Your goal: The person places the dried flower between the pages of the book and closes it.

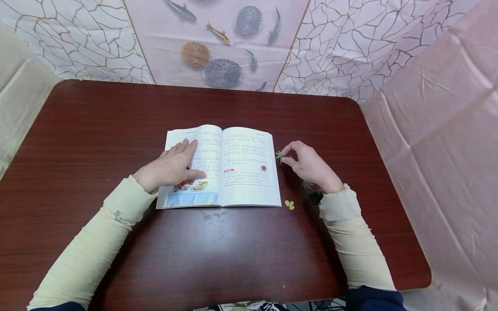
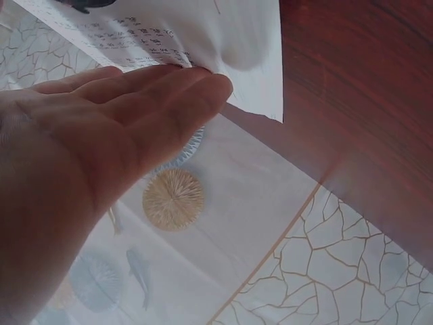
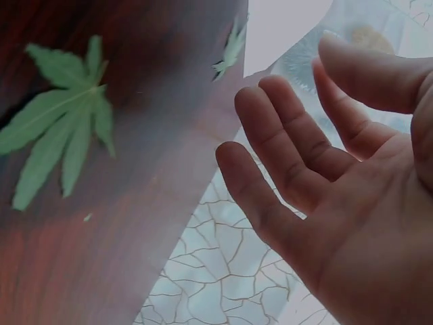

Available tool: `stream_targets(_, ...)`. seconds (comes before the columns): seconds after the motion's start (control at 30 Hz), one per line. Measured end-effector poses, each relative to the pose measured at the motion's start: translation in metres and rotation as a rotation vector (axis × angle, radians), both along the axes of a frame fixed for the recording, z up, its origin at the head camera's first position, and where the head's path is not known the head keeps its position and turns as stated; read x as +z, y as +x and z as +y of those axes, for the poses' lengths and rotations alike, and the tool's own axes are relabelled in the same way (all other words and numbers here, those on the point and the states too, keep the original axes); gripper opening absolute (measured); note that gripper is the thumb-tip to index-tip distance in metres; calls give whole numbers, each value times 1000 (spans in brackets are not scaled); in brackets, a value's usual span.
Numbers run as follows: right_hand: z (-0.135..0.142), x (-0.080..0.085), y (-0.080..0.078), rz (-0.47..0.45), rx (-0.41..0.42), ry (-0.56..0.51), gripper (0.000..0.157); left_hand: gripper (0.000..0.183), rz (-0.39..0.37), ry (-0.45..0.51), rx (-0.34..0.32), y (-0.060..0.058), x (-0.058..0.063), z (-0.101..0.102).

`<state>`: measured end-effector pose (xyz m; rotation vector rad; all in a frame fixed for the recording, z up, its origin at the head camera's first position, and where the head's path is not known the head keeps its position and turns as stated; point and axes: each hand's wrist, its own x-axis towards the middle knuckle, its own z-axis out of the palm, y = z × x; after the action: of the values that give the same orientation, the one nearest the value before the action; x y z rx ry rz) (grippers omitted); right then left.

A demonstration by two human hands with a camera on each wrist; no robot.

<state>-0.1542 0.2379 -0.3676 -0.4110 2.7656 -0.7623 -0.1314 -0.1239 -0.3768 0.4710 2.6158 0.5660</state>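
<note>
Steadying the open book [image 1: 249, 149]: head view has the left hand [image 1: 173, 164] flat on it, thumb spread from fingers. Right hand [image 1: 309, 164] curves loosely, thumb and forefinger apart, small leaf [image 1: 279, 156] just beyond their tips; contact unclear. Best pinched lightly, lobes uncrumpled, pages held level. Left wrist: fingers straight against the page. Right wrist: fingers relaxed, apparently gripping nothing; larger leaf [image 3: 64, 122] on the desk [image 3: 81, 264], apart from them.

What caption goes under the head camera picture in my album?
A left hand rests on an open book; a right hand is beside a lobed green leaf.
</note>
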Motion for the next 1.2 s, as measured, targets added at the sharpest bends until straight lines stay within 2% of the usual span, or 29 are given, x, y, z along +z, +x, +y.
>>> stream_targets(0.33,5,-8,-3,-8,-11,10,14,101,37,9,-11,0,1,0)
stream_targets(0.67,5,-13,-2,2,-4,29,15,102,73,15,9,2,3,1)
stream_targets(0.9,5,-15,-2,9,-4,38,17,101,125,45,-13,3,4,2)
stream_targets(1.2,6,-15,-1,5,-12,32,17,99,133,92,-29,3,5,4)
